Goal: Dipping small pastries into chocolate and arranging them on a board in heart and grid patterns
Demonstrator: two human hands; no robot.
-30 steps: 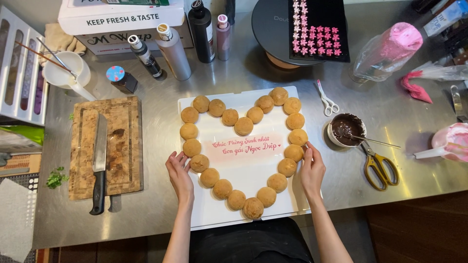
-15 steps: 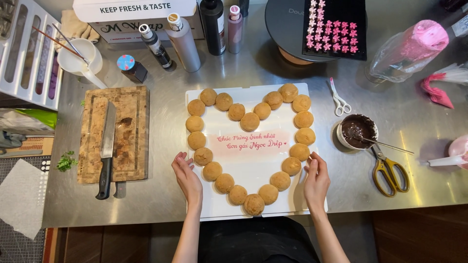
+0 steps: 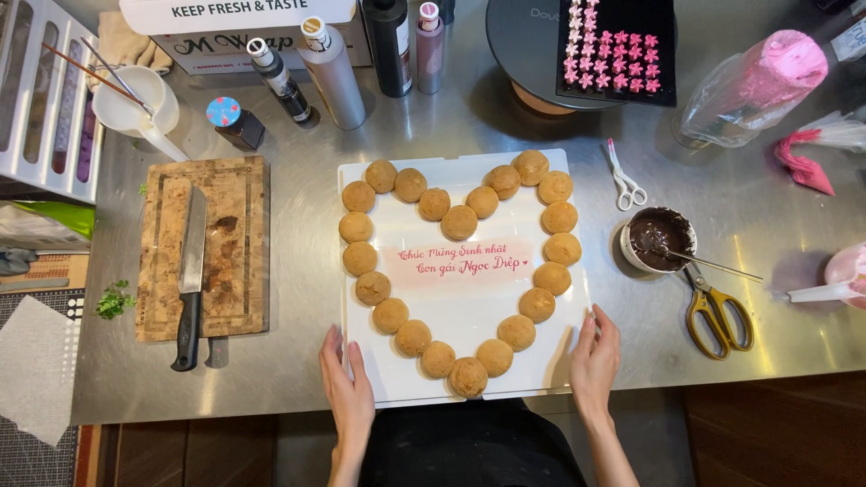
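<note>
Lying flat in the middle of the steel bench (image 3: 298,379), the white board (image 3: 469,311) is carrying round golden puffs (image 3: 460,222) laid out in a heart, with a pink label (image 3: 460,261) sitting inside the ring. The left hand (image 3: 347,392) is resting at the board's near left corner, fingers straight and pressed together along the edge. The right hand (image 3: 593,356) is touching the near right edge, fingers slightly spread and open, pinching nothing. Just right of the board, a small bowl of chocolate (image 3: 660,239) is standing, with yellow-handled scissors (image 3: 717,311) lying near it and small white scissors (image 3: 624,180) lying farther back. To the left, a knife (image 3: 190,271) is lying on a wooden cutting board (image 3: 236,248).
</note>
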